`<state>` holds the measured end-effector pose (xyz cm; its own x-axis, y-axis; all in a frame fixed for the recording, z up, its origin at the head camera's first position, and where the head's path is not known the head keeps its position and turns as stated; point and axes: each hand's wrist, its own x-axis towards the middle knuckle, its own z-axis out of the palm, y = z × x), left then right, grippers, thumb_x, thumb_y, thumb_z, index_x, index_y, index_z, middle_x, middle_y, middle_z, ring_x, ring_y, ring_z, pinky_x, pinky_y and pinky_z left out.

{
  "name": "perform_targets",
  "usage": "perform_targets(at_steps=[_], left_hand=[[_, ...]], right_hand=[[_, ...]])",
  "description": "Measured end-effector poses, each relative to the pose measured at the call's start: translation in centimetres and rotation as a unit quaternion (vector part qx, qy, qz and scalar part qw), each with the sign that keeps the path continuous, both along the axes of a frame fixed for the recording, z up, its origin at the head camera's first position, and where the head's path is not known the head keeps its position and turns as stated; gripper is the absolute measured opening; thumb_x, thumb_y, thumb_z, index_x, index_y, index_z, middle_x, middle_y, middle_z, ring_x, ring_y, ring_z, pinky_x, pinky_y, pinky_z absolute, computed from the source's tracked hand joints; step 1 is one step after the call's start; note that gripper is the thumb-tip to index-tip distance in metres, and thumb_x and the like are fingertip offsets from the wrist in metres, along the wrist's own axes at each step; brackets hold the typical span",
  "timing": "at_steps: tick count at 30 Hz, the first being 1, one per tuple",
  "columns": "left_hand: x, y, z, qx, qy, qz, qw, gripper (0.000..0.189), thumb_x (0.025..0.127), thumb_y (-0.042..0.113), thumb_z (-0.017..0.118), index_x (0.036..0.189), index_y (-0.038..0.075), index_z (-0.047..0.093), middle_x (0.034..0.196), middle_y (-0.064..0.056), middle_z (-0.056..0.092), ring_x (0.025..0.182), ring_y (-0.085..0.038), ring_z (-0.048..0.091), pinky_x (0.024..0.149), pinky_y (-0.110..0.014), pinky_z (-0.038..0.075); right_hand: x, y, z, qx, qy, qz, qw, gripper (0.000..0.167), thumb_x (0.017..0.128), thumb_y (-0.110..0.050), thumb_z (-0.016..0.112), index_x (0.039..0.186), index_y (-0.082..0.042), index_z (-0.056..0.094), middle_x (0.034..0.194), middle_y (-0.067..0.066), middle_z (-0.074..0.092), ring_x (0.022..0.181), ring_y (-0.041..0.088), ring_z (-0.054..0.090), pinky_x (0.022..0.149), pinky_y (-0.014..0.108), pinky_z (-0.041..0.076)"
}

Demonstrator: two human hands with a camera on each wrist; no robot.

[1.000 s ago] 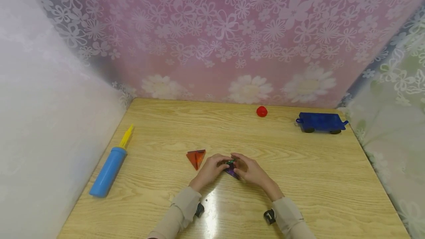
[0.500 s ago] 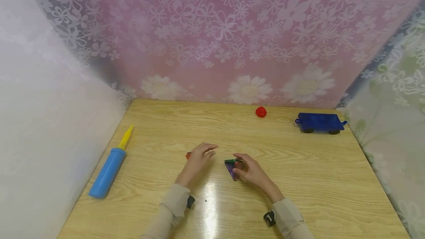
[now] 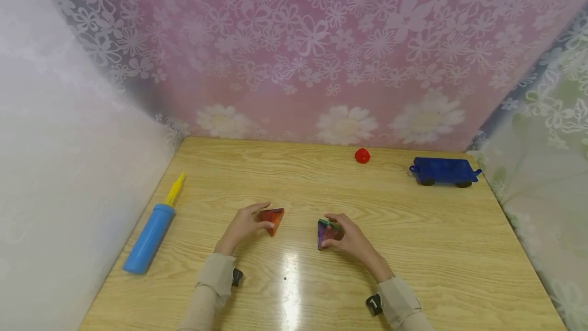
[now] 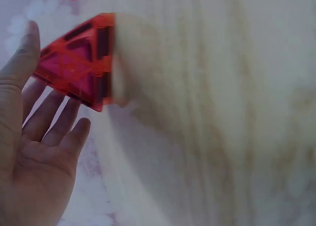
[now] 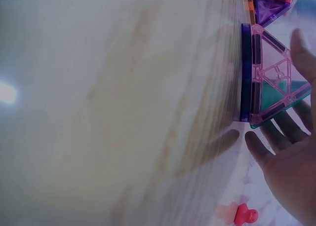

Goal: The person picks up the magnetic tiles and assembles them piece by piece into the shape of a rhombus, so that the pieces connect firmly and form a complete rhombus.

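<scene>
An orange magnetic-tile pyramid (image 3: 276, 218) stands left of centre on the table. My left hand (image 3: 241, 229) reaches around its left side, thumb in front and fingers behind. In the left wrist view the pyramid (image 4: 74, 63) sits by the spread thumb and fingertips, and contact is hard to tell. To the right stands a second magnetic-tile pyramid (image 3: 323, 234), with purple, pink and green faces. My right hand (image 3: 352, 239) holds it between thumb and fingers. The right wrist view shows its pink-framed face (image 5: 274, 73), with the fingertips at the green edge.
A blue hand pump (image 3: 149, 239) with a yellow nozzle lies along the left side. A small red object (image 3: 362, 156) sits near the back edge, and a blue toy wagon (image 3: 444, 171) stands at the back right. Patterned cloth surrounds the wooden table (image 3: 441, 249).
My left hand has left the purple-green pyramid and moved left to the orange one. The purple-green pyramid has turned slightly in my right hand, which stays at nearly the same spot.
</scene>
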<state>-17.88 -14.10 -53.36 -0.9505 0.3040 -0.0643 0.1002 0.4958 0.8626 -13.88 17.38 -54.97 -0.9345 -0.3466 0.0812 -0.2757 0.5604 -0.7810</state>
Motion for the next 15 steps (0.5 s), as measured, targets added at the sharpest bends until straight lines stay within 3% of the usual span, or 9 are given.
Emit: perform_targets(at_steps=[6,15], left_hand=[[-0.11,-0.11,-0.75,-0.031,0.043,-0.036,0.998,0.063,0.074,0.02,0.079,0.13,0.002,0.057,0.131,-0.017,0.057,0.122,-0.036,0.051,0.1,-0.048,0.043],[-0.1,0.35,-1.07,-0.036,0.061,-0.039,0.9967,0.058,0.075,0.019,0.079,0.127,0.003,0.06,0.127,-0.019,0.059,0.119,-0.035,0.054,0.098,-0.048,0.045]], right_hand=[[0.0,0.06,-0.1,0.019,-0.021,0.019,0.9994,0.072,0.074,-0.02,0.081,0.136,-0.001,0.049,0.132,0.021,0.053,0.118,0.04,0.052,0.098,0.054,0.042],[0.1,0.14,0.1,0.008,-0.034,0.023,0.9991,0.064,0.078,-0.015,0.077,0.135,-0.002,0.05,0.128,0.019,0.056,0.114,0.038,0.054,0.095,0.055,0.044]])
